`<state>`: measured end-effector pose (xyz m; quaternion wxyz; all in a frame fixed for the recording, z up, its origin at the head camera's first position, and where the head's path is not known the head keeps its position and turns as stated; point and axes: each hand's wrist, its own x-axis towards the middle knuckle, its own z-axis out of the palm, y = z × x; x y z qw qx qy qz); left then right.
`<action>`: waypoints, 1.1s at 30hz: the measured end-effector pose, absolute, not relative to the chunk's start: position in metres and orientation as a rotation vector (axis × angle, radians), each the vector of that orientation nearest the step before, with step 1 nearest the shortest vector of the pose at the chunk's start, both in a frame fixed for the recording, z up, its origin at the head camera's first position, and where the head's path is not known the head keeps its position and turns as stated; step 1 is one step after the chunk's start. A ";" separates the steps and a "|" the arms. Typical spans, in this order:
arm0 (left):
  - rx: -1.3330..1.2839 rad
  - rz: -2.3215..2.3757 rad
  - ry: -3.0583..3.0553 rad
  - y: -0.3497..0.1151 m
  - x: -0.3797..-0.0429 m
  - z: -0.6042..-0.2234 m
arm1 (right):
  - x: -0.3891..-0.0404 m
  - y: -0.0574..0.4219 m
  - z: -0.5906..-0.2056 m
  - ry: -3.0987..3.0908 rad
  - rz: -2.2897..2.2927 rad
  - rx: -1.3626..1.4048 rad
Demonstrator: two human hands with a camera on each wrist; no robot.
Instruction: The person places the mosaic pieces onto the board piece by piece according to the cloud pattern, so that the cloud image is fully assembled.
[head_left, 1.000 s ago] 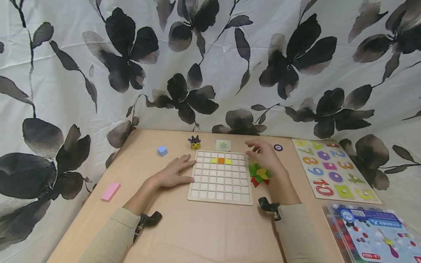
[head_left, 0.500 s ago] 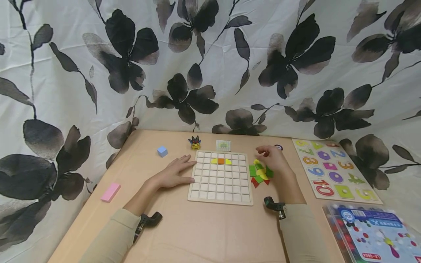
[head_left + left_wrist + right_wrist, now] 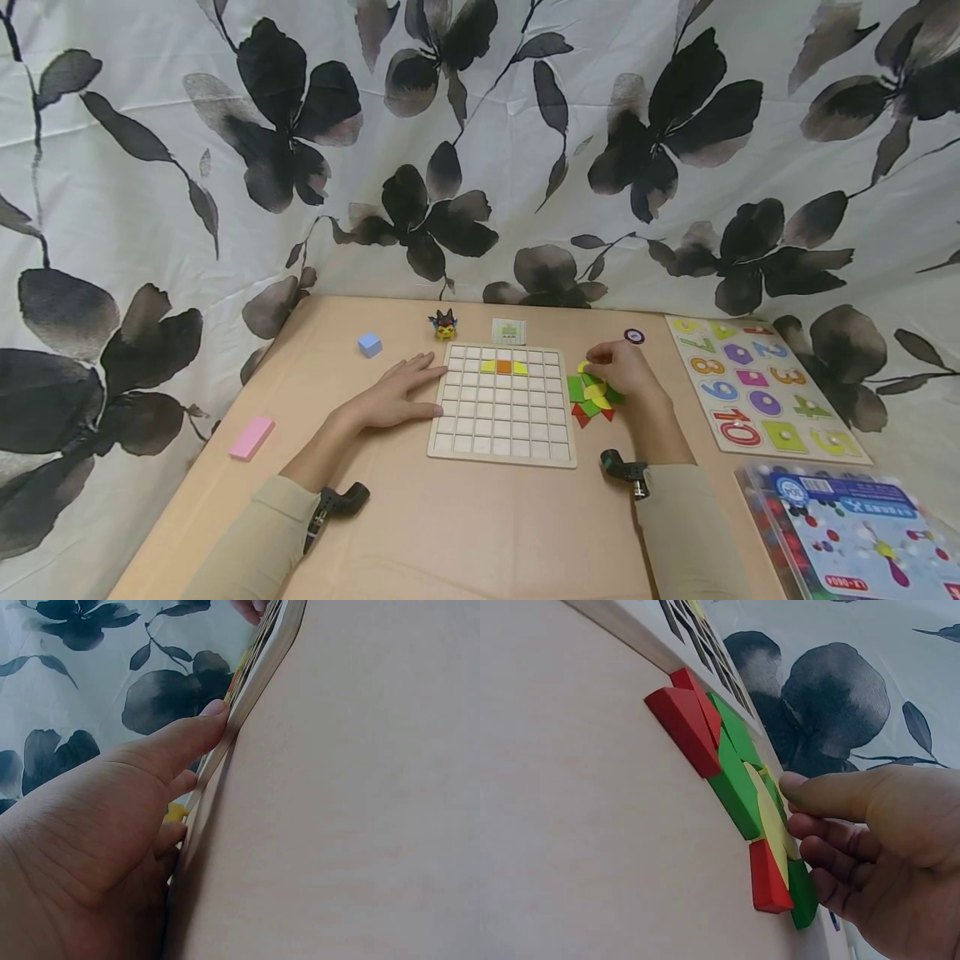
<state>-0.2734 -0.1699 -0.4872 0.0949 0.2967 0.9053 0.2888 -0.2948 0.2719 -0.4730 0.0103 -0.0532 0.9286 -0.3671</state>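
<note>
A pale wooden grid board (image 3: 501,462) lies mid-table, with two yellow pieces and an orange piece (image 3: 504,367) between them in its upper part. My left hand (image 3: 390,396) rests along the board's left edge, fingers extended and thumb (image 3: 202,731) against the rim. To the board's right is a loose pile of coloured blocks: green (image 3: 739,791), red (image 3: 682,727) and yellow (image 3: 771,817). My right hand (image 3: 628,371) is at the pile's far side, fingers loosely bent, thumb tip close beside the yellow blocks. Nothing shows held between its fingers.
Behind the board stand a small figurine (image 3: 445,325) and a patterned card (image 3: 509,332). A blue cube (image 3: 370,345) and a pink block (image 3: 252,438) lie left. On the right are a round token (image 3: 634,336), a number board (image 3: 765,387) and a plastic box (image 3: 862,529).
My right hand has moved right, away from the board's upper right corner, then lowered to the coloured pile. My left hand has stayed on the board's edge.
</note>
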 end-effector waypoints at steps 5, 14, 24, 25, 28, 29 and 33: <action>0.877 0.853 2.687 -0.170 -0.273 -0.487 | -0.296 0.270 -0.476 2.925 -1.121 -0.164; 0.869 0.845 2.694 -0.171 -0.274 -0.489 | -0.298 0.267 -0.478 2.934 -1.114 -0.103; 0.882 0.858 2.678 -0.172 -0.276 -0.487 | -0.297 0.264 -0.477 2.917 -1.144 -0.048; 0.884 0.856 2.677 -0.172 -0.277 -0.487 | -0.297 0.264 -0.477 2.919 -1.158 -0.048; 0.883 0.849 2.673 -0.173 -0.280 -0.487 | -0.298 0.263 -0.477 2.935 -1.197 -0.060; 0.883 0.847 2.673 -0.173 -0.281 -0.487 | -0.299 0.263 -0.477 2.937 -1.211 -0.067; 0.894 0.843 2.674 -0.174 -0.284 -0.486 | -0.301 0.261 -0.476 2.933 -1.276 -0.105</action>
